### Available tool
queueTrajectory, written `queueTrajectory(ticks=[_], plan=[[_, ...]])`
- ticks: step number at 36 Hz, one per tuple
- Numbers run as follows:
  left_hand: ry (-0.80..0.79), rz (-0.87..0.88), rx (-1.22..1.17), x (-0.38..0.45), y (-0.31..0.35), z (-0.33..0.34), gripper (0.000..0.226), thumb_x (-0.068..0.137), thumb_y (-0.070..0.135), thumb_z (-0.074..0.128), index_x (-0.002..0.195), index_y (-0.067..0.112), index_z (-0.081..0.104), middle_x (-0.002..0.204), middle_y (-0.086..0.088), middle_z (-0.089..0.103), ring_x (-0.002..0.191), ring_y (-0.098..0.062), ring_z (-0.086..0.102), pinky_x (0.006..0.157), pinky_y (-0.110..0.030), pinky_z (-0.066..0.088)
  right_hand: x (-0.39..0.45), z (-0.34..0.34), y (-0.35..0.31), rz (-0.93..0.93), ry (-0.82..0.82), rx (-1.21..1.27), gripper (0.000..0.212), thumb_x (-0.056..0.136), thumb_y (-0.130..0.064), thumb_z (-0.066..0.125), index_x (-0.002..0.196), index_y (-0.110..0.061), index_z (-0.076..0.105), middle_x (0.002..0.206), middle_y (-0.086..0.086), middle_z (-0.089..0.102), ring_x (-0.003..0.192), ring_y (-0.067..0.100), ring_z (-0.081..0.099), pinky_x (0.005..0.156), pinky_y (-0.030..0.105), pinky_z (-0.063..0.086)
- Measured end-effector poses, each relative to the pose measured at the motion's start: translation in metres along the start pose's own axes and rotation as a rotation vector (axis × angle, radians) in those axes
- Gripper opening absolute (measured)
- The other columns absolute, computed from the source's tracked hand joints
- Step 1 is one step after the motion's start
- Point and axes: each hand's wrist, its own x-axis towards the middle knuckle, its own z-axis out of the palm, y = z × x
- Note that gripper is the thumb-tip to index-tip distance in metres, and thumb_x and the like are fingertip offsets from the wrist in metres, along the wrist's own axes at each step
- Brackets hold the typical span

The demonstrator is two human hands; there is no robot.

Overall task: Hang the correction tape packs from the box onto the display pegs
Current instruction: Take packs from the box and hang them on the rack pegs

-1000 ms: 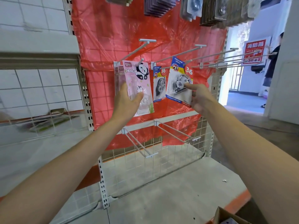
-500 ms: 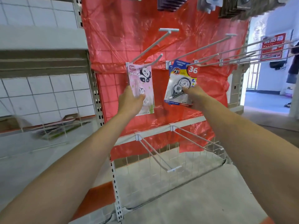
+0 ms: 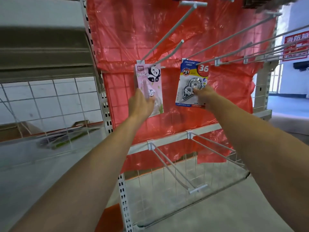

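Pink pack (image 3: 149, 84): "PANDA". Blue pack (image 3: 192, 81): "JINUO", "PET", "36", "CORRECTION TAPE".

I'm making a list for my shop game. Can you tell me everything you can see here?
panda pack: one, pink, on the left peg against the red sheet
36 pack: one, blue and yellow, on the next peg to the right
pegs: several, white, sticking out from the rack
red sheet: one, red plastic, covering the back of the rack
wire basket: one, white, low on the rack
red sign: one, far right
left hand: holds the panda pack
right hand: pinches the 36 pack
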Motion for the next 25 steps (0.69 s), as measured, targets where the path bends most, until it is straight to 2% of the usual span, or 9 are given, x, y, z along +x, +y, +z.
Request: queueTrajectory(ticks=[5, 7, 10, 12, 14, 18, 20, 22, 25], plan=[[0.004, 0.015, -0.013, -0.005, -0.001, -0.001, 0.044, 0.094, 0.024, 0.056, 0.127, -0.001, 0.041, 0.103, -0.009, 0.048, 0.067, -0.015, 0.045, 0.050, -0.026, 0.033, -0.008, 0.000, 0.006, -0.026, 0.026, 0.085, 0.032, 0.093, -0.011, 0.060, 0.122, -0.006, 0.048, 0.116, 0.015, 0.061, 0.106, 0.028, 0.060, 0.095, 0.044, 0.050], [-0.002, 0.003, -0.056, -0.008, -0.001, -0.002, 0.042, 0.093, 0.025, 0.057, 0.124, 0.000, 0.044, 0.104, -0.007, 0.048, 0.076, -0.018, 0.047, 0.059, -0.027, 0.035, -0.012, -0.002, 0.011, -0.034, 0.021, 0.129, 0.024, 0.092, -0.007, 0.061, 0.111, -0.009, 0.048, 0.122, 0.018, 0.060, 0.109, 0.032, 0.061, 0.096, 0.049, 0.050], [-0.019, 0.017, -0.094, -0.015, -0.007, 0.000, 0.019, 0.091, 0.022, 0.061, 0.099, 0.012, 0.047, 0.099, -0.003, 0.049, 0.083, -0.018, 0.050, 0.057, -0.026, 0.040, -0.019, -0.006, 0.016, -0.069, 0.053, 0.101, 0.022, 0.092, -0.004, 0.058, 0.113, -0.002, 0.049, 0.119, 0.020, 0.057, 0.114, 0.033, 0.057, 0.098, 0.046, 0.047], [-0.044, 0.003, -0.132, -0.020, -0.011, 0.001, 0.018, 0.090, 0.019, 0.062, 0.097, 0.010, 0.047, 0.102, -0.010, 0.060, 0.076, -0.023, 0.064, 0.062, -0.036, 0.056, -0.021, -0.007, 0.023, -0.083, 0.078, 0.033, 0.037, 0.093, -0.006, 0.056, 0.127, 0.001, 0.043, 0.125, 0.022, 0.054, 0.113, 0.033, 0.055, 0.097, 0.045, 0.047], [-0.067, -0.020, -0.143, -0.024, -0.014, 0.000, 0.022, 0.091, 0.018, 0.061, 0.102, 0.008, 0.044, 0.100, -0.017, 0.063, 0.069, -0.027, 0.070, 0.064, -0.050, 0.058, -0.025, -0.007, 0.027, -0.099, 0.073, -0.044, 0.038, 0.095, -0.006, 0.052, 0.130, 0.000, 0.041, 0.128, 0.022, 0.053, 0.105, 0.030, 0.055, 0.094, 0.046, 0.048], [-0.065, 0.065, 0.078, -0.024, -0.026, -0.002, 0.022, 0.089, 0.016, 0.056, 0.090, -0.006, 0.058, 0.076, -0.022, 0.067, 0.062, -0.034, 0.068, 0.057, -0.052, 0.056, -0.032, -0.007, 0.032, -0.138, 0.054, -0.188, 0.056, 0.095, -0.004, 0.046, 0.148, -0.012, 0.028, 0.122, 0.017, 0.056, 0.097, 0.035, 0.060, 0.085, 0.046, 0.052], [-0.076, 0.088, 0.172, -0.027, -0.030, -0.002, 0.022, 0.089, 0.012, 0.051, 0.082, -0.006, 0.061, 0.072, -0.022, 0.066, 0.060, -0.035, 0.067, 0.055, -0.050, 0.055, -0.036, -0.006, 0.033, -0.197, 0.047, -0.236, 0.064, 0.095, -0.002, 0.044, 0.152, -0.015, 0.018, 0.126, 0.016, 0.054, 0.101, 0.036, 0.060, 0.090, 0.048, 0.051], [-0.074, 0.096, 0.241, -0.034, -0.030, -0.003, 0.026, 0.091, 0.012, 0.047, 0.077, -0.004, 0.061, 0.070, -0.019, 0.066, 0.059, -0.032, 0.067, 0.056, -0.047, 0.056, -0.038, -0.007, 0.033, -0.200, 0.042, -0.324, 0.053, 0.097, -0.004, 0.044, 0.147, -0.002, 0.026, 0.133, 0.023, 0.051, 0.112, 0.039, 0.057, 0.096, 0.050, 0.047], [-0.126, 0.104, 0.387, -0.049, -0.025, -0.006, 0.028, 0.092, 0.015, 0.048, 0.073, -0.001, 0.061, 0.063, -0.009, 0.061, 0.059, -0.026, 0.062, 0.054, -0.035, 0.053, -0.046, -0.010, 0.035, -0.129, 0.025, -0.485, 0.034, 0.099, -0.008, 0.041, 0.128, 0.009, 0.044, 0.123, 0.031, 0.055, 0.112, 0.043, 0.056, 0.095, 0.048, 0.046]])
